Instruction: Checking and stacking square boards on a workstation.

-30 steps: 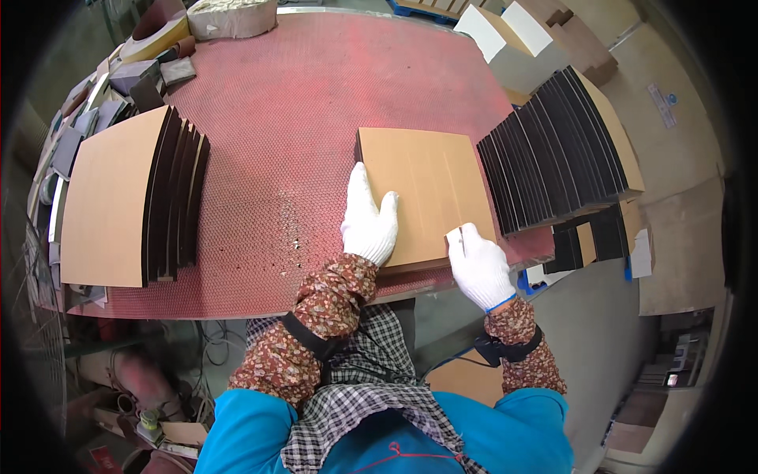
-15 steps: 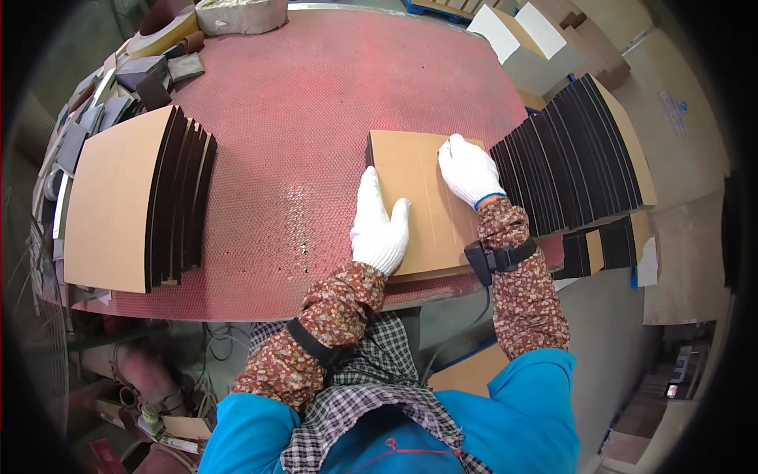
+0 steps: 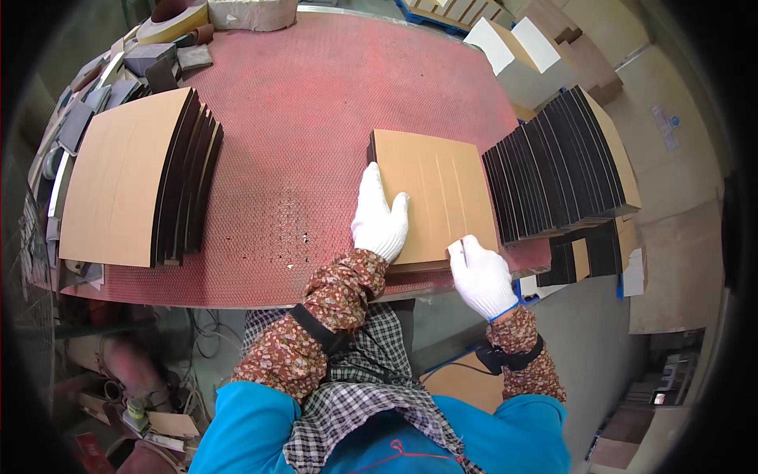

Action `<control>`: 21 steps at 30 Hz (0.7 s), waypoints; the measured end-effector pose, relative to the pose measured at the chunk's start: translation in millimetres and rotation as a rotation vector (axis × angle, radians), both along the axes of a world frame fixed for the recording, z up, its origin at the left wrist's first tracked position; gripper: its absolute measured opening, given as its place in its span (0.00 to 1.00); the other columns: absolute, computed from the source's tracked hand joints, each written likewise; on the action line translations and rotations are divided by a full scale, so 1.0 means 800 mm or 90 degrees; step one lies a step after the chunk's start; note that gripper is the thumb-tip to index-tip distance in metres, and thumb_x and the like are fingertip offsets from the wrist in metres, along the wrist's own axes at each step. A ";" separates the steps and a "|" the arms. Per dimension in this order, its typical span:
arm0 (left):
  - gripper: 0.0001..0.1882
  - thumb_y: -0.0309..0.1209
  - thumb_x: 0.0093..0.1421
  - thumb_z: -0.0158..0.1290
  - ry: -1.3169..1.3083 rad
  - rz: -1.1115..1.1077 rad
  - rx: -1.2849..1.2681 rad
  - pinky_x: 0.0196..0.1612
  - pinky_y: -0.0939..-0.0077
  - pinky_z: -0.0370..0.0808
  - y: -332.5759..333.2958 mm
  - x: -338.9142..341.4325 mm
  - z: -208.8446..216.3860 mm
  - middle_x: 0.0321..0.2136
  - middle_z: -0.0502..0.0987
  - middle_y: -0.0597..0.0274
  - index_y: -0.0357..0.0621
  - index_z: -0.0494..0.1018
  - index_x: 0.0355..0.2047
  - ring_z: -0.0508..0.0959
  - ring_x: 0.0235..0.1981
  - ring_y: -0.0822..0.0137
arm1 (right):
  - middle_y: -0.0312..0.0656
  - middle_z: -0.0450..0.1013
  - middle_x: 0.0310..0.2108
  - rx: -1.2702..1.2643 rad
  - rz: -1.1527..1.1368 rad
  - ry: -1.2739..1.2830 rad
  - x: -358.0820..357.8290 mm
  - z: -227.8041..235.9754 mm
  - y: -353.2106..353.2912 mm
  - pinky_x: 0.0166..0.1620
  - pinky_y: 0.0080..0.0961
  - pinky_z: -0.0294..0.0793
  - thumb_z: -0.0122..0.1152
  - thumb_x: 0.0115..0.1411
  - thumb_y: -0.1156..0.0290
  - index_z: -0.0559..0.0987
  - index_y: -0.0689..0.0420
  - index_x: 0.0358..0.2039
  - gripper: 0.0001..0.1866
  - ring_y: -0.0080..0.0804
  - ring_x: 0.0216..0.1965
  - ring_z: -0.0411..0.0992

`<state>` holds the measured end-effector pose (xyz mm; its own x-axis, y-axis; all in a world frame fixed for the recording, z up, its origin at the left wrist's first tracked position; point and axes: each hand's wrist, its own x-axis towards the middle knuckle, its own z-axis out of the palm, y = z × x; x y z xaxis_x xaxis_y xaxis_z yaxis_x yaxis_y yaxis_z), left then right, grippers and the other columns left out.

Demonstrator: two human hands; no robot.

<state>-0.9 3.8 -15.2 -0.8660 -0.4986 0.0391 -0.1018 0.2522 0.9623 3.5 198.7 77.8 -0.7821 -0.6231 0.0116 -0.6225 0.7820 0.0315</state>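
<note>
A square tan panel (image 3: 430,189) with dark edges lies flat, seemingly on others like it, near the front of the red table. My left hand (image 3: 380,217), in a white knit glove, rests along the panel's left edge, fingers stretched out and thumb apart on its face. At the panel's near right corner is my gloved right hand (image 3: 483,278), its fingers pinched together. Something small and brownish shows at the fingertips, too small to name. Faint pale lines run lengthwise down the panel's face.
On the right stands a row of dark-edged panels (image 3: 553,170) on edge; another stack (image 3: 130,182) leans at the left. The red mesh-covered table (image 3: 316,95) has grey blocks (image 3: 150,59) and a tape-like roll (image 3: 170,20) along its far left. White boxes (image 3: 513,47) stand beyond the right side.
My right hand has slid from the panel's far edge toward me, down to its near right corner. The left hand stays on the left edge. More pale lines show on the panel.
</note>
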 end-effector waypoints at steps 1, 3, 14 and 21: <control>0.40 0.36 0.68 0.52 0.018 0.003 -0.001 0.72 0.62 0.59 0.001 -0.001 -0.003 0.72 0.57 0.43 0.38 0.47 0.74 0.63 0.70 0.48 | 0.50 0.75 0.21 0.009 0.090 0.069 0.003 -0.002 -0.003 0.27 0.46 0.78 0.48 0.72 0.62 0.73 0.57 0.36 0.12 0.50 0.23 0.79; 0.40 0.36 0.68 0.52 -0.001 -0.003 0.003 0.72 0.63 0.59 0.000 0.000 -0.001 0.72 0.57 0.43 0.38 0.47 0.74 0.63 0.71 0.48 | 0.49 0.75 0.21 -0.036 0.021 0.011 0.007 -0.004 -0.022 0.27 0.45 0.78 0.48 0.72 0.63 0.73 0.57 0.36 0.12 0.49 0.23 0.78; 0.40 0.35 0.67 0.54 0.041 0.011 0.049 0.72 0.64 0.59 0.004 0.000 -0.012 0.72 0.56 0.42 0.35 0.48 0.74 0.61 0.72 0.48 | 0.56 0.77 0.22 -0.070 -0.107 -0.012 -0.083 -0.021 -0.089 0.31 0.52 0.79 0.46 0.71 0.60 0.72 0.57 0.38 0.13 0.58 0.25 0.79; 0.41 0.37 0.67 0.54 0.007 0.008 -0.012 0.72 0.65 0.59 0.006 0.001 0.000 0.72 0.57 0.42 0.35 0.49 0.74 0.62 0.71 0.49 | 0.59 0.79 0.29 -0.105 -0.098 0.029 -0.184 -0.034 -0.124 0.41 0.55 0.78 0.46 0.70 0.58 0.73 0.59 0.39 0.16 0.61 0.35 0.80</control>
<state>0.0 8.9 -15.0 -0.8593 -0.5083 0.0575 -0.0949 0.2687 0.9585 -143.9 99.6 51.0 -0.8641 -0.4834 0.1404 -0.4965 0.8643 -0.0799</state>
